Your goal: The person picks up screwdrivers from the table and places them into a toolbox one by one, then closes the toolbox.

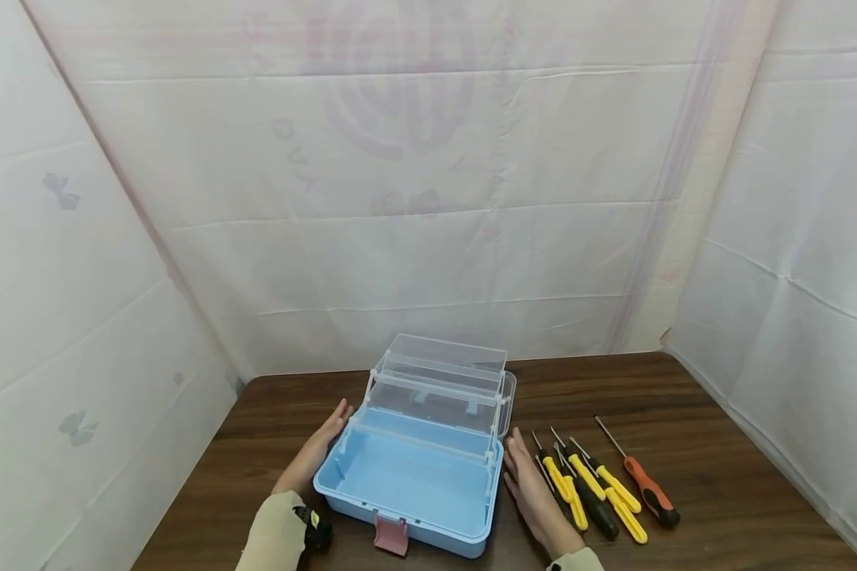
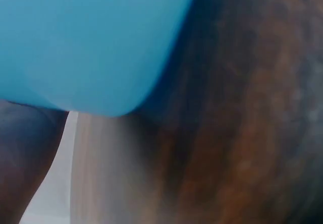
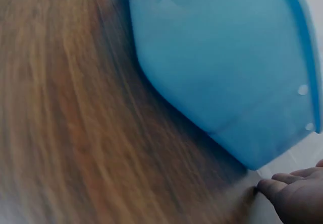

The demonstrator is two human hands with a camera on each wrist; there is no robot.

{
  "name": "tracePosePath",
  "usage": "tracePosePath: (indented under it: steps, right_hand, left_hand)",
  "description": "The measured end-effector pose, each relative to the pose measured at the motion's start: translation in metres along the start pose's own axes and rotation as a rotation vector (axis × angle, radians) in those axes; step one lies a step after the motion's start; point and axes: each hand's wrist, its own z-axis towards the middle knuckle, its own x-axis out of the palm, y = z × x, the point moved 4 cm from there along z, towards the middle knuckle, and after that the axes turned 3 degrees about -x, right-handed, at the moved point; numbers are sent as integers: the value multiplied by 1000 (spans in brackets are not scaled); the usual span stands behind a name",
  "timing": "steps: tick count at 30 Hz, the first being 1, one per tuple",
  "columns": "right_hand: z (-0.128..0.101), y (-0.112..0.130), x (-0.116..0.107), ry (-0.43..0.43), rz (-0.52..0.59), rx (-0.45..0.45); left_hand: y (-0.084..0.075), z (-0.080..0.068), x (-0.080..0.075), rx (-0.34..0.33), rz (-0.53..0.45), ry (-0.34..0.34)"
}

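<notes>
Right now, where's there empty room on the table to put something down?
Bare table shows left of the left hand, behind the tool pile, and right of the orange screwdriver. Inside the box looks bare too. It's crowded between the right hand and that screwdriver.

Head cam's up high on the near side, looking forward and down, far enough back to fit the whole blue box [image 1: 414,484], most of the table [image 1: 728,507] and the far sheet [image 1: 428,270]. Wrist cams are super close: left one's on the box's left side, right one's on its right. All three share the box and some tabletop.
</notes>
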Motion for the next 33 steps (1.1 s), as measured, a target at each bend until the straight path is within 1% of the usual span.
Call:
tracePosePath:
  steps: [1, 2, 3, 5, 7, 9, 12, 14, 15, 19, 22, 26, 29, 30, 32, 33]
  right_hand:
    - [1, -1, 2, 3, 9, 0]
    - [1, -2, 3, 4, 17, 1]
    - [2, -3, 5, 3, 25, 0]
    - [4, -6, 6, -8, 37, 2]
    - [5, -8, 8, -21, 34, 0]
    - [6, -9, 8, -31, 20, -1]
    - [8, -10, 9, -45, -24, 3]
    - [8, -11, 10, -44, -59, 2]
    - [8, -12, 10, -45, -72, 2]
    - [9, -13, 11, -48, -121, -5]
    - [11, -13, 11, -50, -159, -8]
    - [12, -13, 13, -53, -205, -7]
    - [12, -13, 13, -62, -219, -6]
    - [12, -12, 13, -65, -221, -7]
    - [12, -12, 12, -63, -224, -13]
    - [11, -12, 12, -61, -225, -16]
  left_hand:
    - [-16, -8, 10, -77, 37, -56]
    - [-28, -15, 16, -124, 48, -88]
    - [-37, -19, 21, -162, 56, -112]
    - [-48, -26, 28, -228, 28, -142]
    - [-56, -31, 33, -257, 24, -154]
    - [-53, -32, 34, -264, 3, -159]
    - [-42, -30, 33, -273, -8, -160]
    - [-35, -24, 31, -250, -56, -132]
    - [-35, -23, 32, -249, -89, -127]
    - [-33, -22, 31, -250, -119, -130]
    - [-32, -26, 32, -292, -94, -184]
    - [-35, -25, 33, -289, -149, -188]
    - [-38, -22, 34, -263, -192, -146]
    - [-38, -21, 33, -255, -187, -126]
    - [-35, -19, 32, -236, -180, -82]
    - [-33, -18, 31, -202, -174, -41]
